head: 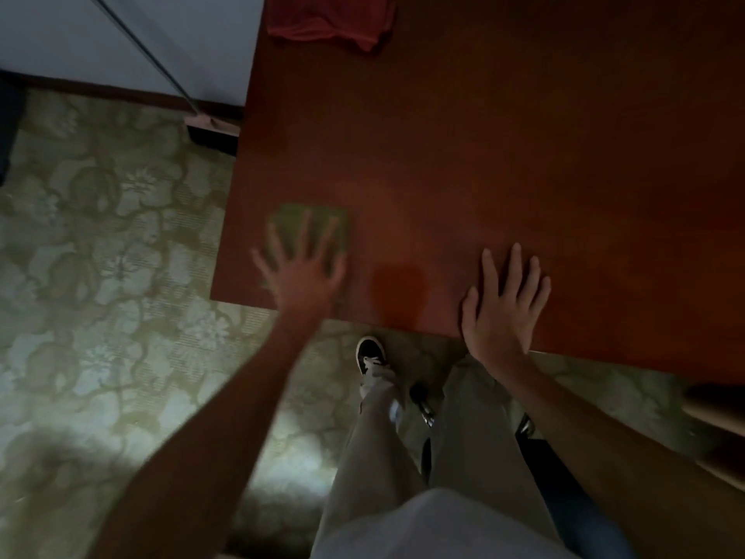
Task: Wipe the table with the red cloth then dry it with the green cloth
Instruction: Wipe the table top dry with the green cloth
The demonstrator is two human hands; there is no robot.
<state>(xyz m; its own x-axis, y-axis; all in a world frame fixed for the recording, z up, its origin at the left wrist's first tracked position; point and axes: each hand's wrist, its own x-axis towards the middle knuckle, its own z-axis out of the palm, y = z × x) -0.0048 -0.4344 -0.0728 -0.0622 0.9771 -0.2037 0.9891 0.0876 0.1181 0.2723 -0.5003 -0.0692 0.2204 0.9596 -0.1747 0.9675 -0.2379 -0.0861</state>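
The brown wooden table (504, 155) fills the upper right of the head view. A folded green cloth (290, 217) lies near its front left corner. My left hand (300, 268) presses flat on the green cloth with fingers spread; it is blurred by motion. My right hand (504, 300) rests flat on the bare table near the front edge, fingers straight. The red cloth (330, 18) lies crumpled at the far left edge of the table, away from both hands.
A floral green carpet (100, 236) covers the floor left of the table. A broom (205, 123) leans at the wall by the table's left edge. My legs and a shoe (371, 357) stand at the front edge. A dark object (717, 401) sits at the right.
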